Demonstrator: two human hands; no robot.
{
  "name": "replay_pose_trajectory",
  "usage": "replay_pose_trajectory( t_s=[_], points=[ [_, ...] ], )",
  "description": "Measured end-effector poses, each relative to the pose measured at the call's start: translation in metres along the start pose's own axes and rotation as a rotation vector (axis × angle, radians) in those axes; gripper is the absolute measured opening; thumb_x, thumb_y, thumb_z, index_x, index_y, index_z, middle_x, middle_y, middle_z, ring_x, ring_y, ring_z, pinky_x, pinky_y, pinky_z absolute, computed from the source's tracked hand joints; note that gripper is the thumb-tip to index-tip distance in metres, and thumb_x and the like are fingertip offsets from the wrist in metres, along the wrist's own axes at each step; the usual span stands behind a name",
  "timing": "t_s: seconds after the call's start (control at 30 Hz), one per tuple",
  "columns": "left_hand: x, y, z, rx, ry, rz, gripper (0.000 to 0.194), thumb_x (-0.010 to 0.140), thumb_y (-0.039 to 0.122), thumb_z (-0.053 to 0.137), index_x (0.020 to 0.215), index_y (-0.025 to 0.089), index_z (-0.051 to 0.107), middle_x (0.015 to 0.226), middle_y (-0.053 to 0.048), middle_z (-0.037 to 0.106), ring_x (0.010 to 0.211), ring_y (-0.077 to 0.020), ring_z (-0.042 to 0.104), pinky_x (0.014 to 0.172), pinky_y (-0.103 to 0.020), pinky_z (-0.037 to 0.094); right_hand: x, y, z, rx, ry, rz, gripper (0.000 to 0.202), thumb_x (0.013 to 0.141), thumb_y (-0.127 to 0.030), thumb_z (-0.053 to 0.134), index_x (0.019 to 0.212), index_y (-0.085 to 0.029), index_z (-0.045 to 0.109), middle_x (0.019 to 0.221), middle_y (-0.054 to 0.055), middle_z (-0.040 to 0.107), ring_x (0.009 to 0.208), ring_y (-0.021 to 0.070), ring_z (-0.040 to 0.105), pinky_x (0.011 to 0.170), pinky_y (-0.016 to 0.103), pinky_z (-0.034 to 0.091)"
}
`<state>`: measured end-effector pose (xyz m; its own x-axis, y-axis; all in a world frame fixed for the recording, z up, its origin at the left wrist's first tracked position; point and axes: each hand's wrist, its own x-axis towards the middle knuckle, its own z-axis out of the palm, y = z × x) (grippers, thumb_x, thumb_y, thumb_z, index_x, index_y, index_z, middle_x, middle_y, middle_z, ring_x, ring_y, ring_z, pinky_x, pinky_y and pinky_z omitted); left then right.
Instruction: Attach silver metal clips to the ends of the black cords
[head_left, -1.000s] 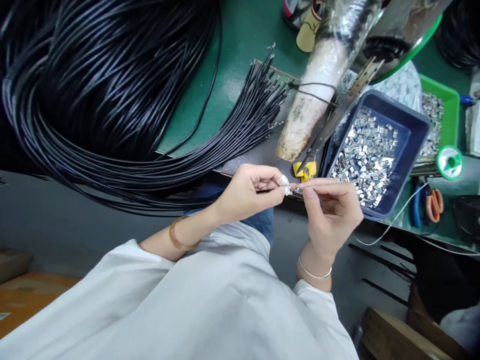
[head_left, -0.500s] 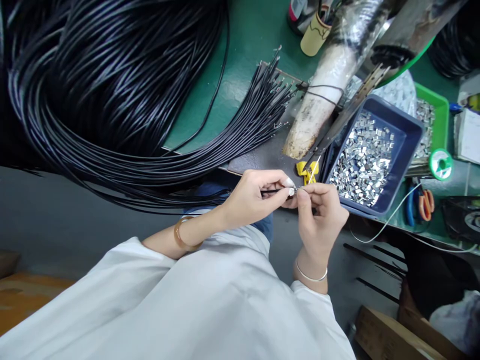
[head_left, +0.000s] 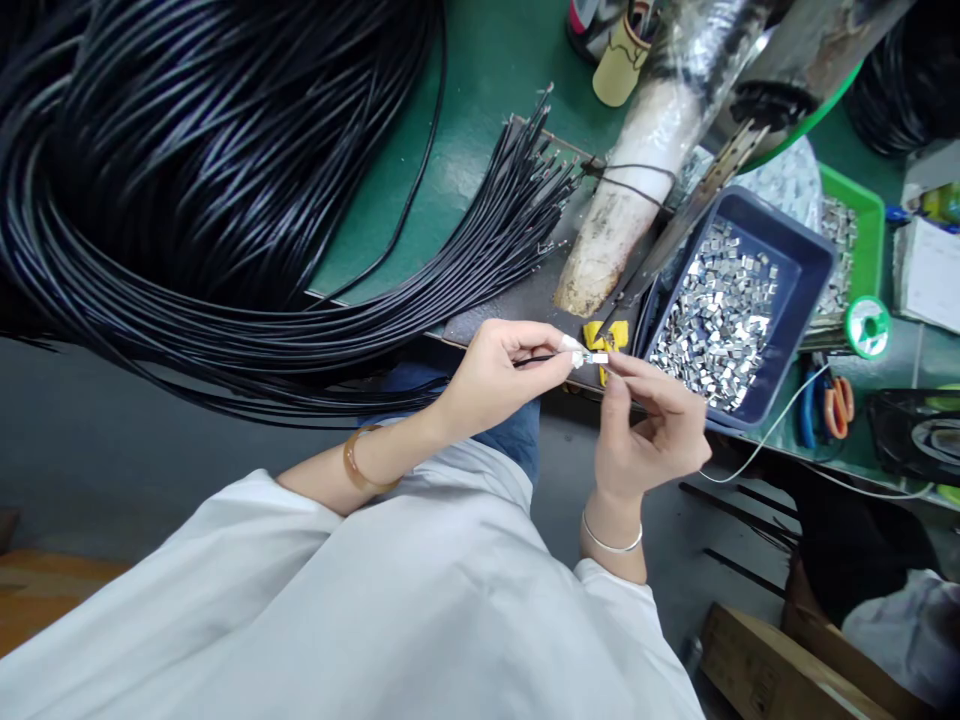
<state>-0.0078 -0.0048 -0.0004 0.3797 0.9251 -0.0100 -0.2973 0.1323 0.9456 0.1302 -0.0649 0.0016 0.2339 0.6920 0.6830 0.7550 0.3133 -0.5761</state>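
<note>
My left hand (head_left: 510, 375) pinches a black cable (head_left: 534, 359) close to its end, between thumb and forefinger. A small shiny metal clip (head_left: 598, 358) sits at the cable's tip, just past those fingertips. Close by on the right is my right hand (head_left: 649, 420), its forefinger tip at the clip and its thumb slightly apart below. The other fingers of that hand are curled. A thin white wire (head_left: 772, 450) runs up to its edge; where the wire leads behind the hand is hidden.
A thick bundle of black cables (head_left: 420, 310) spreads across the green table (head_left: 480, 60). At the right stand a blue bin (head_left: 814, 270) of metal clips, a green tray (head_left: 870, 225), a wire spool (head_left: 868, 328) and orange-handled pliers (head_left: 836, 408). Behind my hands is a yellow object (head_left: 606, 335).
My right hand's thumb and forefinger have parted and shifted slightly right, leaving the metal clip in plain sight at the cable end. My left hand keeps its pinch. The whole view has shifted slightly.
</note>
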Motion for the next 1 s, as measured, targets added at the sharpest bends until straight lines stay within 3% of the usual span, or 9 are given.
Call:
replay_pose_trajectory(
  t_s=[0.43, 0.67, 0.87, 1.0],
  points=[
    [0.006, 0.001, 0.007, 0.138, 0.097, 0.023, 0.009, 0.078, 0.017, 0.067, 0.073, 0.011, 0.071, 0.063, -0.001, 0.064, 0.057, -0.0068, 0.055, 0.055, -0.018, 0.044, 0.003, 0.009, 0.010, 0.059, -0.015, -0.024, 0.021, 0.075, -0.004, 0.069, 0.089, -0.020, 0.063, 0.099, 0.002, 0.073, 0.086, 0.0154, 0.072, 0.075, 0.033, 0.064],
    [0.006, 0.004, 0.007, 0.146, 0.103, 0.032, 0.008, 0.077, 0.017, 0.067, 0.075, 0.011, 0.072, 0.064, -0.001, 0.065, 0.054, -0.0052, 0.052, 0.050, -0.016, 0.040, 0.007, 0.003, 0.006, -0.053, -0.010, -0.093, 0.018, 0.074, -0.007, 0.071, 0.085, -0.020, 0.064, 0.098, 0.000, 0.074, 0.086, 0.0145, 0.073, 0.077, 0.031, 0.063],
    [0.005, 0.004, 0.002, 0.147, 0.033, -0.057, 0.008, 0.076, 0.018, 0.067, 0.074, 0.012, 0.072, 0.067, -0.001, 0.066, 0.063, -0.0087, 0.059, 0.060, -0.019, 0.047, -0.001, 0.005, 0.009, -0.047, -0.024, -0.096, 0.016, 0.077, -0.012, 0.068, 0.083, -0.022, 0.058, 0.096, 0.000, 0.075, 0.080, 0.0137, 0.073, 0.069, 0.028, 0.063],
    [-0.001, 0.007, 0.002, 0.191, -0.013, -0.059, 0.010, 0.078, 0.019, 0.065, 0.075, 0.011, 0.071, 0.062, 0.000, 0.062, 0.054, -0.0063, 0.050, 0.052, -0.018, 0.039, 0.003, 0.004, -0.005, 0.043, 0.025, 0.008, 0.007, 0.084, -0.016, 0.061, 0.083, -0.022, 0.057, 0.078, -0.002, 0.072, 0.064, 0.0131, 0.070, 0.052, 0.025, 0.057]
  ],
)
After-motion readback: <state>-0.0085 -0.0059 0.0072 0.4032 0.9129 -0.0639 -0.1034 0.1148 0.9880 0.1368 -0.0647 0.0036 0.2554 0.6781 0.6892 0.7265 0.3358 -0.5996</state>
